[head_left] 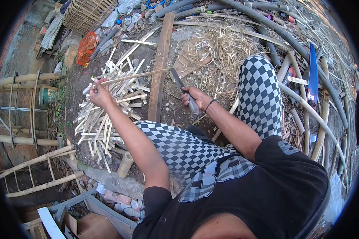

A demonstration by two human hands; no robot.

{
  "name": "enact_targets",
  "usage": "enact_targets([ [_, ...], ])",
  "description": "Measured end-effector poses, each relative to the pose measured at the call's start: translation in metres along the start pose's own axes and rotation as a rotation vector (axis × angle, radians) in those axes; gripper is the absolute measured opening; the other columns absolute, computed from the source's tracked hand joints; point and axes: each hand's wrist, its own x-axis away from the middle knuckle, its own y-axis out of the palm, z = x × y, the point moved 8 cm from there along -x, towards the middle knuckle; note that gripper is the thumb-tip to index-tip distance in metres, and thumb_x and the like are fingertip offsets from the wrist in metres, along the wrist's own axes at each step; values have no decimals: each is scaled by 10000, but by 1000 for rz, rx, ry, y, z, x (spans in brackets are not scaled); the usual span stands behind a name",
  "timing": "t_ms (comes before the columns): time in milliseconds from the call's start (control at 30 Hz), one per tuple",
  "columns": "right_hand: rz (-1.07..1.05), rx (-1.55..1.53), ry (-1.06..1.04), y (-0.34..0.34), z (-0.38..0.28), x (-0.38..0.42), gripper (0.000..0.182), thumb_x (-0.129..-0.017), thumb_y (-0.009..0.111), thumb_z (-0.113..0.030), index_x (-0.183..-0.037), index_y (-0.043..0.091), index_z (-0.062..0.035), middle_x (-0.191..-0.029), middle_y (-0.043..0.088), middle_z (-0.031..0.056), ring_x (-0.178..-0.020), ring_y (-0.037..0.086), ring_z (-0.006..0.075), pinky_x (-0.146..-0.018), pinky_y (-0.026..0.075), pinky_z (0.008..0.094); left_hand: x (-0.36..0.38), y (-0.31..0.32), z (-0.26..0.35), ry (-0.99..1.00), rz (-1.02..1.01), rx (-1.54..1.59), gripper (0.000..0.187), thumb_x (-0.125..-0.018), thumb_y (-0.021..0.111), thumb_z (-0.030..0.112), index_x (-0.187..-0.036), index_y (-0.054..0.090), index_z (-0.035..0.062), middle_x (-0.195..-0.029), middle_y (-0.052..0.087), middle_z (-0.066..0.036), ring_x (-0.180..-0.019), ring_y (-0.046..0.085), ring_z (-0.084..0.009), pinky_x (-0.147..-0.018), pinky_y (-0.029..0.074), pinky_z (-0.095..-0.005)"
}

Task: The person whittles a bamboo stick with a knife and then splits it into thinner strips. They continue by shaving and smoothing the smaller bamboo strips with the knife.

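My left hand (100, 94) is closed on one end of a thin bamboo strip (137, 75), which reaches right across a wooden plank (159, 85). In my right hand (196, 98) is a knife, gripped by its handle, with the dark blade (177, 79) pointing up and left. The blade's tip is close to the strip's far end, just right of the plank. Below my left hand lies a loose pile of cut bamboo strips (107, 127). Curled bamboo shavings (223, 51) cover the ground beyond my right hand, partly over a flat brown piece (191, 59).
A blue saw (313, 75) lies on bamboo poles (303, 99) at the right. An orange plastic crate (86, 48) and a woven basket (87, 16) stand at the upper left. Bamboo ladder-like frames (40, 179) are on the left, a grey wooden frame (107, 213) at the lower left.
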Motion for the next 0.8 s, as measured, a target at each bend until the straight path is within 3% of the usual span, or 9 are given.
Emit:
enact_targets([
  [800, 67, -28, -30, 7, 1, 3, 310, -1027, 326, -297, -784, 360, -107, -601, 376, -45, -464, 372, 90, -413, 362, 266, 0, 7, -2, -4, -24, 4, 173, -969, 585, 93, -1037, 514, -49, -941, 663, -188, -877, 696, -292, -820, 599, -424],
])
